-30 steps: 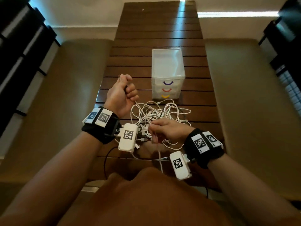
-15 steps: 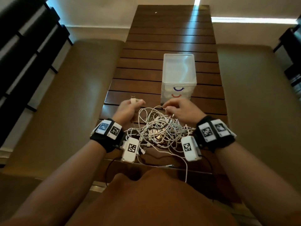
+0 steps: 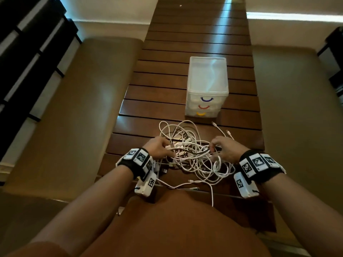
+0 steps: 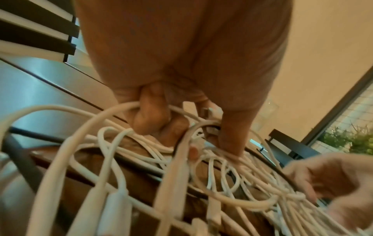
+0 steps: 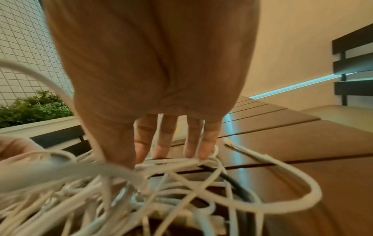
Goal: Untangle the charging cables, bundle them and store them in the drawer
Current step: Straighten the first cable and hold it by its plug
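— Can any writing be read here?
— None. The wrist bands [image 3: 138,160] and the white camera boxes [image 3: 243,184] carry only black-and-white square code markers, no letters or numbers.
— And the drawer unit [image 3: 207,86]?
— Only coloured curved handles; any fine print there is perhaps too small to make out.

Tangled white cables [image 3: 191,151] before closed drawer unit [image 3: 207,88]

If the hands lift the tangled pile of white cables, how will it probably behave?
The tangled pile of thin white charging cables looks floppy: its loops sag on the brown slatted wooden table. It would likely rise as one clump, since strands cross everywhere. Loose plug ends would probably dangle and snag.
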Available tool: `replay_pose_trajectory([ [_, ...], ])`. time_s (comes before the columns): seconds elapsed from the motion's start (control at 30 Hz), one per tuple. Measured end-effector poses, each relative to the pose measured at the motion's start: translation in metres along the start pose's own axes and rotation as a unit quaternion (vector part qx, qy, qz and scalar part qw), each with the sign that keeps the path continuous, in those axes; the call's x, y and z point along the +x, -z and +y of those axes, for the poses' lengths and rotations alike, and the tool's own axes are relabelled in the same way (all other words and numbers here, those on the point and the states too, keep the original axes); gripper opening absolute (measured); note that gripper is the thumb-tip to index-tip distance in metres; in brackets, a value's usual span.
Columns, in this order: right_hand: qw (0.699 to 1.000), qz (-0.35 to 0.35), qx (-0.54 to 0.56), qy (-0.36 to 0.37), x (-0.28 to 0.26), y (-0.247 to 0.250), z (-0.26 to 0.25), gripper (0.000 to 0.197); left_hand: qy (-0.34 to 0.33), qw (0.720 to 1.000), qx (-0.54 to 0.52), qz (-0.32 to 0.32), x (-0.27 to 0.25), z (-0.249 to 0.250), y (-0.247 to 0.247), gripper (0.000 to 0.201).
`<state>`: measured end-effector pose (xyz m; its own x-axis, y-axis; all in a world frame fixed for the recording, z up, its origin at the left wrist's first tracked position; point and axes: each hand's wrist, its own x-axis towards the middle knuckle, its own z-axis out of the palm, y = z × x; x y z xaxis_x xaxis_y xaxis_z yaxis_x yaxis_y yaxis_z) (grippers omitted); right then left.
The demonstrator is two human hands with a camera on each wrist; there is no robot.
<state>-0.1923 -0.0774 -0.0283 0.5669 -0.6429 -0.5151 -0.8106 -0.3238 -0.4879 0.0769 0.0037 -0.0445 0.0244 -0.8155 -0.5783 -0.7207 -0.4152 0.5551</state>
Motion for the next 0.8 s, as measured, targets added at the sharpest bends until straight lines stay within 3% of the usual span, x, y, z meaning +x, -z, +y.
replay_pose_trajectory([
  [0.23,0.998,0.05,0.033,0.005,-0.008,-0.01,0.015,0.02,-0.004,0.995,-0.099,0.004,0.002,-0.005,0.01,0.021],
  [0.4,0.997,0.078,0.011,0.022,-0.01,-0.017,0.015,0.01,-0.001,0.989,-0.143,0.049,-0.001,0.002,0.009,0.028],
  [0.53,0.994,0.095,-0.031,0.043,-0.012,-0.022,0.009,0.019,0.02,0.981,-0.173,0.085,0.001,0.005,0.004,0.037],
  [0.7,0.973,0.183,-0.022,0.137,-0.015,-0.029,-0.007,0.004,0.037,0.983,-0.158,0.087,0.003,0.007,0.004,0.031],
  [0.8,0.961,0.205,-0.058,0.175,-0.009,-0.032,-0.012,0.03,0.029,0.986,-0.145,0.078,0.002,0.011,0.005,0.028],
])
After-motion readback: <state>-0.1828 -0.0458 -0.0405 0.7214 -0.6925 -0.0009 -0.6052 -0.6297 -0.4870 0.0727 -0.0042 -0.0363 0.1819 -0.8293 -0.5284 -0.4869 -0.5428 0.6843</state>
